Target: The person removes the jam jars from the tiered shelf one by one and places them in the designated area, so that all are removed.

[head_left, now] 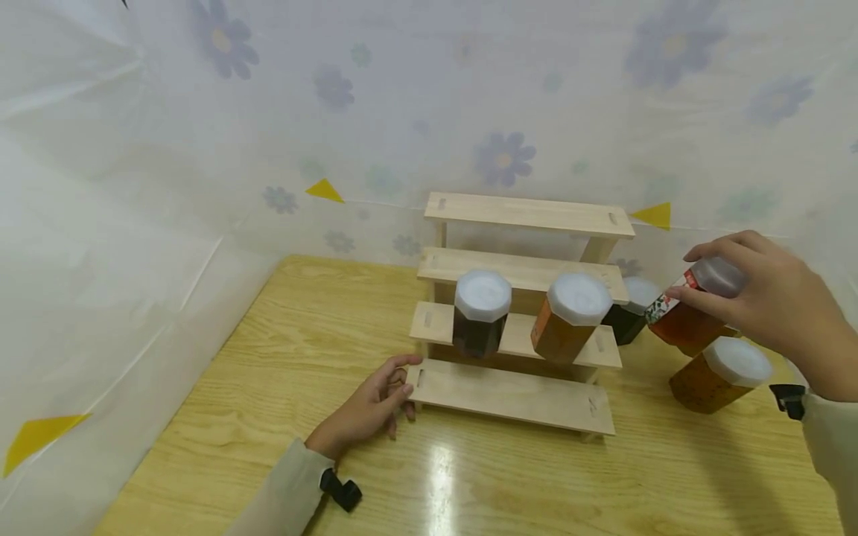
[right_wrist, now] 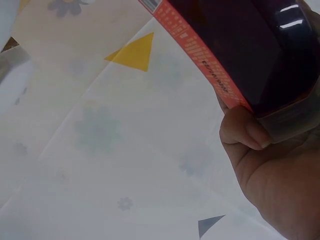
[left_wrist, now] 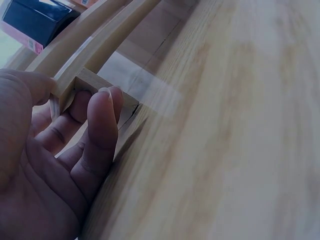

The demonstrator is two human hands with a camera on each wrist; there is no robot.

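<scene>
A pale wooden stepped rack (head_left: pixel 512 394) stands on the table. My left hand (head_left: pixel 365 406) grips the left end of its lowest shelf, thumb on the board and fingers curled by the end support (left_wrist: pixel 95 85). Off the rack's right side, my right hand (head_left: pixel 771 290) holds a tilted jar (head_left: pixel 684 324) of dark reddish contents near its lid; its red label (right_wrist: pixel 200 60) shows in the right wrist view. On the second shelf from the bottom stand a dark jar (head_left: pixel 479 331) and an amber jar (head_left: pixel 566 327), both with whitish lids.
Right of the rack, an amber jar (head_left: pixel 710 380) stands in front of the held one, and a dark jar (head_left: pixel 626 320) stands behind. Another orange-brown jar is mostly hidden below the held jar. White flowered sheeting (head_left: pixel 402 112) encloses the wood-grain table (head_left: pixel 268 372) at the back and left.
</scene>
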